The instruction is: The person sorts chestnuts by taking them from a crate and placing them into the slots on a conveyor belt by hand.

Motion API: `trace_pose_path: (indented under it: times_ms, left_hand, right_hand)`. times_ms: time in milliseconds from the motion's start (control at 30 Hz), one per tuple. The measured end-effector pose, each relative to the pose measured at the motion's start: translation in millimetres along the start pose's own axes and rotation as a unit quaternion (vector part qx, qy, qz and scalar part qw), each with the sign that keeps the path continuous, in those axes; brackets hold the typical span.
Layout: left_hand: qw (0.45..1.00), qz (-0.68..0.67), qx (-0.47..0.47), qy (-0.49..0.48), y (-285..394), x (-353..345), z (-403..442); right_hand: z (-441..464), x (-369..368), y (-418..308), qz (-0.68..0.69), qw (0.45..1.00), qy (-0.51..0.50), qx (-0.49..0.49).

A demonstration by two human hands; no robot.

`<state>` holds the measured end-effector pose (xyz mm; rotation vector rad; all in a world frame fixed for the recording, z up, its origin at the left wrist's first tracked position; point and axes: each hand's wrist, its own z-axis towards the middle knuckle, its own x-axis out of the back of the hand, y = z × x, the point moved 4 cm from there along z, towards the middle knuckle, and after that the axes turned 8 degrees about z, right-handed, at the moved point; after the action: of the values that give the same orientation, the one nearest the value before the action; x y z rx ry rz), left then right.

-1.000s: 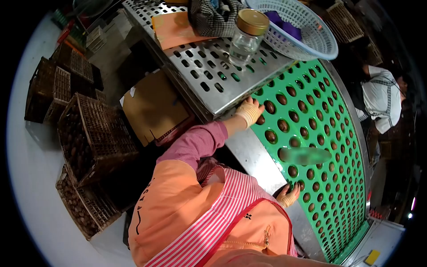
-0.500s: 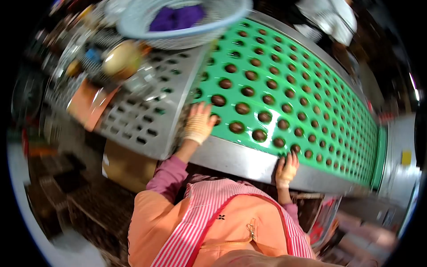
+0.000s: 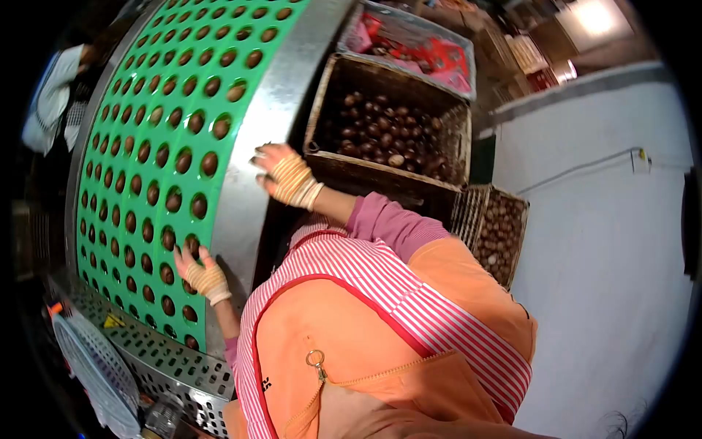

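Note:
Brown round nuts, which look like macadamias, sit in rows of holes across a green belt. My left hand, in a striped fingerless glove, reaches over the belt's near edge. Its fingers are apart and the tips are beside a nut; whether they touch it I cannot tell. My right hand, gloved the same way, is at the metal rail along the belt. Its fingers are spread, and nothing shows in them.
To the right stands a crate of dark nuts, with a second crate of nuts near the white wall. Behind is a grey bin with red plastic. A pale blue basket is lower left. Another person is across the belt.
The view has swung to the right, bringing the nut crates and wall into sight. My left hand shows farther along the belt's edge; my right hand is now on the rail side.

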<state>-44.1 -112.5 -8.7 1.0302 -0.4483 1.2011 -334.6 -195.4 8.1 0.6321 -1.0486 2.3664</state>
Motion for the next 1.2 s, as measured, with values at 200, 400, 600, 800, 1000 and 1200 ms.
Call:
trace_pose_path:
  times_ms: [200,400,600,800,1000,1200]
  left_hand:
    - [0.989,0.010,-0.148,0.001,54,-65,20]
    - [0.989,0.063,-0.118,-0.055,62,-74,10]
    - [0.987,0.112,-0.090,-0.070,75,-68,6]
    - [0.987,0.093,-0.106,-0.072,82,-74,17]
    - [0.952,-0.101,-0.263,-0.120,234,-137,80]
    - [0.827,-0.203,-0.299,-0.430,379,-307,76]
  right_hand:
    - [-68,148,131,-0.189,0.945,0.121,-0.236]
    - [-187,247,246,-0.221,0.794,0.160,-0.543]
    - [-195,283,343,-0.197,0.736,0.102,-0.640]
    - [-159,276,324,-0.210,0.658,0.064,-0.721]
    - [-165,261,351,-0.151,0.632,0.046,-0.758]
    - [-152,267,366,-0.104,0.611,0.037,-0.784]
